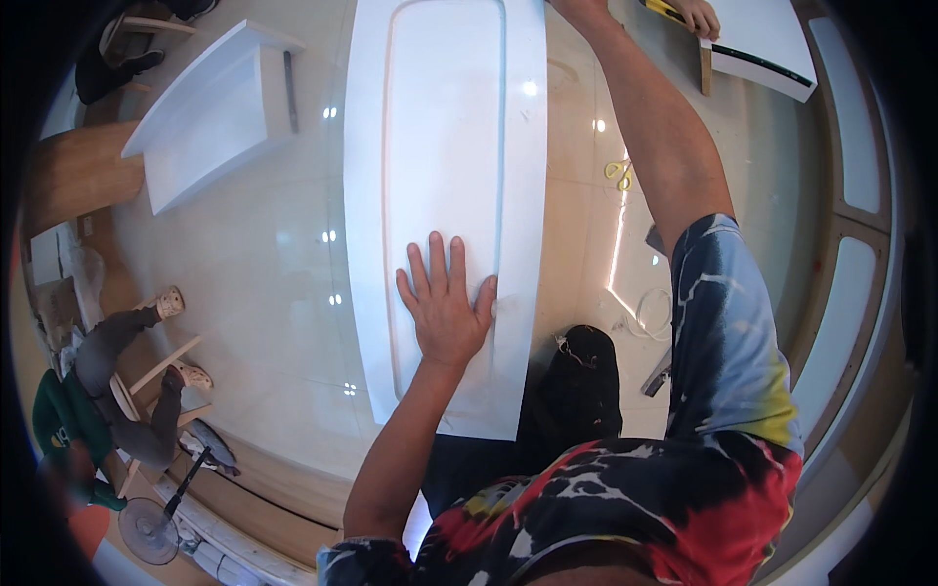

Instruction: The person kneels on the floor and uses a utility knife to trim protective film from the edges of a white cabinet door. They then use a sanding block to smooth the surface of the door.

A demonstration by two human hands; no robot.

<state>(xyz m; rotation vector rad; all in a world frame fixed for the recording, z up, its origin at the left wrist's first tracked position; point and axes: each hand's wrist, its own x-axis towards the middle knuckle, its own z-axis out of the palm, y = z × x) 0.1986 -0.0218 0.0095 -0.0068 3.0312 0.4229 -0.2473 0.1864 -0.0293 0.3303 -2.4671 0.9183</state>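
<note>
A long white door panel point(447, 176) with a grooved rectangular border stretches away in front of me, its near end by my lap. My left hand point(449, 311) lies flat on its lower part, palm down, fingers spread, holding nothing. My right arm reaches far forward along the panel's right side. Only part of my right hand point(580, 10) shows, at the panel's far right edge; the picture's top edge cuts off its fingers, so what they do is hidden.
Yellow scissors point(619, 175) and a coiled white strap point(653, 311) lie on the tiled floor to the right. Another person's hand point(697, 16) rests at a white board point(767, 44), far right. A white box-like piece point(210, 117), a seated person point(137, 391) and a fan point(149, 530) are left.
</note>
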